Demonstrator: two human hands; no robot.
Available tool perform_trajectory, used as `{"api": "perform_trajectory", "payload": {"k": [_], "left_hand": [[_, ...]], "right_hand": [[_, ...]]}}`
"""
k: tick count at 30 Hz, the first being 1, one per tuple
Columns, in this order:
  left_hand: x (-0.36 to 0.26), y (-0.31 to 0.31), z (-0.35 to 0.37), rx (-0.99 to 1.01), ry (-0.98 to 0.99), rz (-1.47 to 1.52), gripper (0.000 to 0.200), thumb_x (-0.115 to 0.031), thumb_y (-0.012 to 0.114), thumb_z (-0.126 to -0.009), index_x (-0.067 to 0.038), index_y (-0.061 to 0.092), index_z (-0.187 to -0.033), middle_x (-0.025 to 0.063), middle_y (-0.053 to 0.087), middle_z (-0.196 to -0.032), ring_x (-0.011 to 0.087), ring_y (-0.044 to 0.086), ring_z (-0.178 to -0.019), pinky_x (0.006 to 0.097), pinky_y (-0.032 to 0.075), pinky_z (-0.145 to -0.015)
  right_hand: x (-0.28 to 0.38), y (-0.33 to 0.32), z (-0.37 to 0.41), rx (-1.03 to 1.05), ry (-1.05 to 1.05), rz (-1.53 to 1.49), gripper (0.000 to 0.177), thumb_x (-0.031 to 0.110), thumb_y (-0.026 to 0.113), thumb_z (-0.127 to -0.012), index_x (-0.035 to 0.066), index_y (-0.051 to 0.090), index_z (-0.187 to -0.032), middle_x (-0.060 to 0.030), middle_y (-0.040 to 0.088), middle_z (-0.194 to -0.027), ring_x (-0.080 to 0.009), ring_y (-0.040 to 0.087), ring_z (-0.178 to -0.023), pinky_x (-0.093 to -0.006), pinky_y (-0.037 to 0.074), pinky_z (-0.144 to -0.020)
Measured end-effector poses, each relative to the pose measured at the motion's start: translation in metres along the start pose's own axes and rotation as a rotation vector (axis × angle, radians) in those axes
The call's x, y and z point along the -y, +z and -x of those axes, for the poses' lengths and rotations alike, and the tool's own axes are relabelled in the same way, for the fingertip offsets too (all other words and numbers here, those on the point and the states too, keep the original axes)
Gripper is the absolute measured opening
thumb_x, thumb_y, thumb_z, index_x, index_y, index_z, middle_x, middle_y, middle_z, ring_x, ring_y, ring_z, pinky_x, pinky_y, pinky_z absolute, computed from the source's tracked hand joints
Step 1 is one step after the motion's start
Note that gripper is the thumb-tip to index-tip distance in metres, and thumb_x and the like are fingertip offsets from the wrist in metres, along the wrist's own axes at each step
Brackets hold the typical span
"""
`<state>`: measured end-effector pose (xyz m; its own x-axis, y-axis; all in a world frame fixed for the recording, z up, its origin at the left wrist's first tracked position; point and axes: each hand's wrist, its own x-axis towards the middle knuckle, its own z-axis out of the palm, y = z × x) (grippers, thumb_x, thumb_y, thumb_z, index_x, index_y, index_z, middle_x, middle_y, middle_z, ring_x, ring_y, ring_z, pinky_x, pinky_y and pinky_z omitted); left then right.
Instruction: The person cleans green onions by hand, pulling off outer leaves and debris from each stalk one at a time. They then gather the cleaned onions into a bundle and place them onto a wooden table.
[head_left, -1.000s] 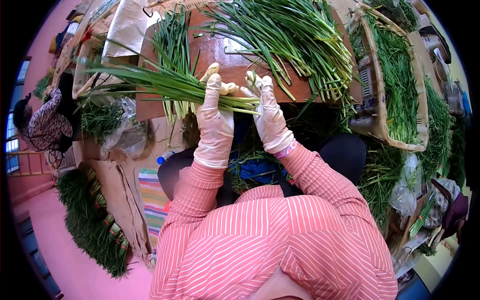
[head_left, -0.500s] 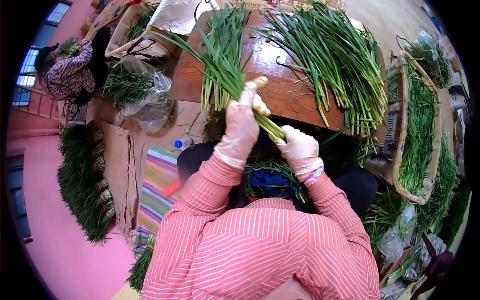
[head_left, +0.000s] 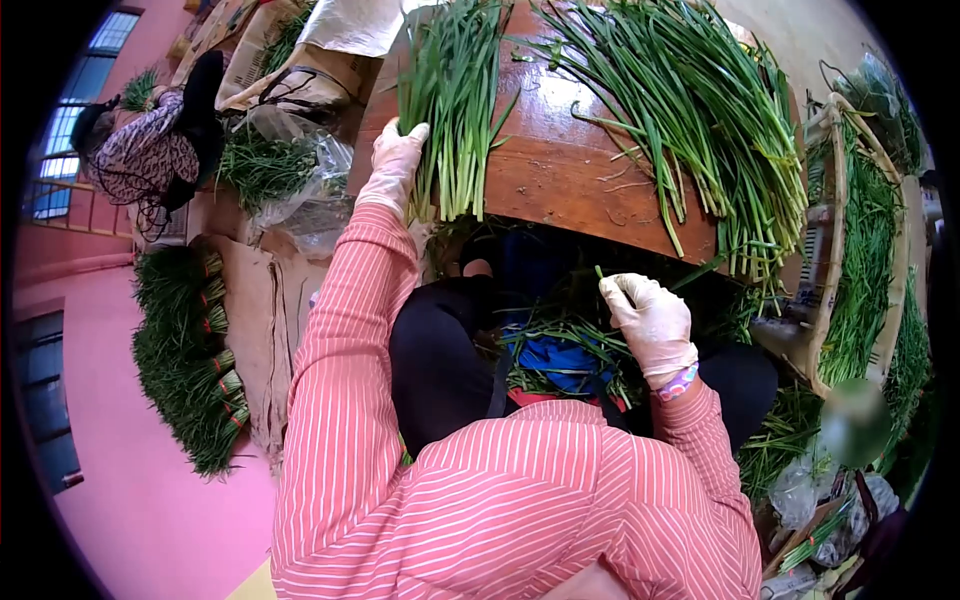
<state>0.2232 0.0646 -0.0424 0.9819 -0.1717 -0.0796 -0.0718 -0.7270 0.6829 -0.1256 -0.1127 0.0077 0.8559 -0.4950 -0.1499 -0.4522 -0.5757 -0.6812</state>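
- Up at the near left edge of the wooden table [head_left: 560, 185], the gloved left hand [head_left: 393, 168] rests against a bunch of green chives [head_left: 455, 100]
- Its fingers [head_left: 398, 135] are straight and pressed together, laid along the left side of the bunch rather than curled round it
- That bunch lies on the table with its pale cut ends toward the person, reaching just over the table's edge, and its leaf tips pointing away
- Lower down, over the lap, the gloved right hand [head_left: 650, 322] is closed, its fingertips pinching a thin green stalk [head_left: 599, 272] that sticks up from them
- Below that hand a heap of chive trimmings [head_left: 555, 345] lies in the lap, over something blue
- A larger loose pile of chives [head_left: 690, 110] spreads across the right half of the table, well apart from the bunch, some of it hanging over the edge
- At the right stands a shallow basket [head_left: 838, 170] filled with more greens
- On the pink floor at the left lie tied bundles of chives [head_left: 185, 360] in a row
- Another person [head_left: 150, 150] in a patterned top sits at the upper left, near a clear plastic bag [head_left: 305, 200]
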Motion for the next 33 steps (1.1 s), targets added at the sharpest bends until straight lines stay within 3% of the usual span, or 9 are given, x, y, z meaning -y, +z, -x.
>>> {"api": "perform_trajectory", "payload": {"k": [4, 8, 10, 14, 18, 20, 23, 27, 33], "left_hand": [[0.016, 0.02, -0.005, 0.001, 0.083, -0.139, 0.086, -0.06, 0.059, -0.08, 0.0, 0.038, -0.137, 0.026, 0.051, -0.128, 0.0378, 0.048, -0.12, 0.0423, 0.039, -0.099], [-0.014, 0.031, 0.009, 0.169, 0.129, 0.298, 0.08, -0.053, 0.059, -0.085, 0.001, 0.036, -0.139, 0.02, 0.055, -0.125, 0.0289, 0.054, -0.115, 0.0352, 0.04, -0.095], [-0.047, 0.022, 0.028, 0.239, 0.1, 0.22, 0.084, -0.054, 0.059, -0.084, 0.002, 0.032, -0.141, 0.0208, 0.053, -0.128, 0.0292, 0.052, -0.117, 0.0343, 0.039, -0.097], [-0.006, 0.036, -0.002, -0.04, 0.177, -0.097, 0.093, -0.062, 0.057, -0.081, 0.001, 0.028, -0.142, 0.0251, 0.048, -0.131, 0.0371, 0.047, -0.121, 0.0404, 0.037, -0.099], [-0.046, 0.014, 0.036, -0.172, 0.289, -0.284, 0.079, -0.053, 0.063, -0.081, 0.003, 0.042, -0.133, 0.0244, 0.05, -0.128, 0.0391, 0.05, -0.115, 0.043, 0.039, -0.097], [-0.059, 0.018, 0.054, -0.115, 0.445, 0.075, 0.062, -0.038, 0.067, -0.084, 0.003, 0.05, -0.126, 0.0207, 0.056, -0.121, 0.0327, 0.055, -0.11, 0.0404, 0.042, -0.095], [-0.11, 0.011, 0.129, 0.27, 0.213, 0.784, 0.022, -0.018, 0.061, -0.09, -0.003, 0.063, -0.107, 0.0061, 0.064, -0.106, 0.0133, 0.058, -0.095, 0.025, 0.046, -0.085], [-0.108, 0.011, 0.195, 0.61, -0.065, 0.702, 0.035, -0.036, 0.054, -0.093, -0.005, 0.064, -0.105, 0.0019, 0.064, -0.09, 0.0077, 0.058, -0.074, 0.0196, 0.045, -0.066], [-0.097, 0.03, 0.22, 0.763, -0.143, 0.868, 0.033, -0.033, 0.054, -0.094, -0.005, 0.063, -0.107, 0.0029, 0.066, -0.091, 0.012, 0.061, -0.078, 0.0259, 0.047, -0.07]], "right_hand": [[-0.002, -0.001, -0.002, -0.018, -0.064, 0.019, 0.024, 0.032, 0.056, -0.089, 0.011, 0.066, -0.084, -0.011, 0.065, -0.077, -0.0291, 0.064, -0.071, -0.0385, 0.05, -0.06], [-0.005, 0.002, -0.006, -0.06, -0.152, 0.09, 0.024, 0.032, 0.055, -0.088, 0.01, 0.064, -0.093, -0.0105, 0.064, -0.081, -0.0283, 0.064, -0.076, -0.0385, 0.05, -0.064], [-0.008, 0.001, -0.008, -0.141, -0.146, 0.045, 0.025, 0.03, 0.059, -0.086, 0.009, 0.062, -0.1, -0.0108, 0.062, -0.08, -0.0287, 0.062, -0.076, -0.0383, 0.049, -0.065], [-0.025, -0.014, -0.02, -0.518, -0.166, 0.288, 0.03, 0.029, 0.062, -0.083, 0.006, 0.06, -0.102, -0.0111, 0.056, -0.079, -0.028, 0.058, -0.072, -0.0379, 0.046, -0.062], [-0.046, -0.019, -0.039, -0.371, 0.077, 0.681, 0.036, 0.039, 0.065, -0.08, 0.005, 0.057, -0.091, -0.0097, 0.056, -0.082, -0.0252, 0.058, -0.075, -0.0374, 0.046, -0.062], [-0.06, -0.008, -0.047, -0.342, 0.054, 0.601, 0.026, 0.034, 0.067, -0.076, 0.009, 0.062, -0.083, -0.0092, 0.059, -0.078, -0.0268, 0.061, -0.074, -0.0381, 0.049, -0.064], [-0.052, -0.007, -0.042, -0.282, 0.077, 0.417, 0.02, 0.029, 0.066, -0.077, 0.009, 0.064, -0.075, -0.0097, 0.063, -0.077, -0.0285, 0.063, -0.074, -0.0389, 0.05, -0.066], [-0.01, -0.013, -0.006, -0.233, -0.034, 0.041, 0.019, 0.029, 0.068, -0.077, 0.01, 0.064, -0.073, -0.0096, 0.063, -0.075, -0.0277, 0.063, -0.072, -0.0389, 0.05, -0.065], [0.015, -0.004, 0.03, 0.148, -0.161, -0.112, 0.025, 0.033, 0.07, -0.079, 0.009, 0.066, -0.079, -0.0096, 0.062, -0.074, -0.027, 0.062, -0.071, -0.0365, 0.049, -0.063]]}}
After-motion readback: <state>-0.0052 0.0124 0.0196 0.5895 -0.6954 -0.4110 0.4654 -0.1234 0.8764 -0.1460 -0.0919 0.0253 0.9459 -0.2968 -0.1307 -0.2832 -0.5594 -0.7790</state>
